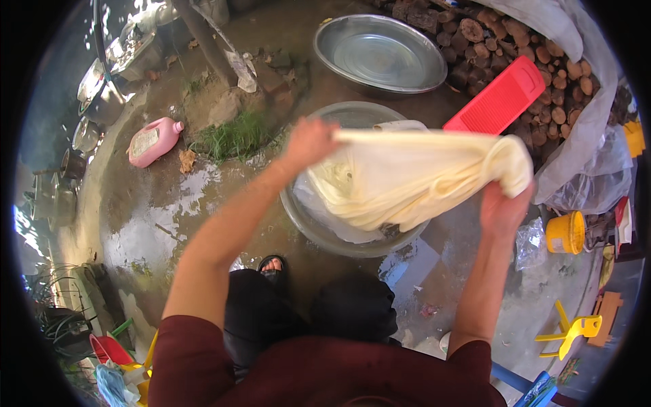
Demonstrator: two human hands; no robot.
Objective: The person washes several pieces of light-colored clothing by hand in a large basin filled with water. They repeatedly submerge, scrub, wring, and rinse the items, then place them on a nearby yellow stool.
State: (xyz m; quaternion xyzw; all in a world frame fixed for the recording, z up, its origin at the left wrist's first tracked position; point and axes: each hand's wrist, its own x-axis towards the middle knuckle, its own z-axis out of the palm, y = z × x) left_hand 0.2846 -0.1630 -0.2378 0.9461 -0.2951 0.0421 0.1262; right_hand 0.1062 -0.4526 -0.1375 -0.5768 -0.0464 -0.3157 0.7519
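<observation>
A wet, pale-yellow cloth (407, 176) is stretched between my two hands above a large round metal basin (305, 227). My left hand (308, 144) is closed on its upper left corner. My right hand (505, 203) grips the bunched right end, with its fingers partly hidden by the fabric. The cloth sags in folds between them, and its lower part hangs over the basin's mouth. Whitish water (325, 214) shows in the basin beside the cloth. Something pale lies at the basin's far rim, mostly covered, so I cannot tell what it is.
Beyond the basin stands a wide metal tub (380, 54). A red washboard (495, 96) leans by stacked firewood (553, 112). A pink jug (154, 142) lies on the wet ground at left. To the right are a yellow bucket (565, 233) and a small yellow chair (573, 329).
</observation>
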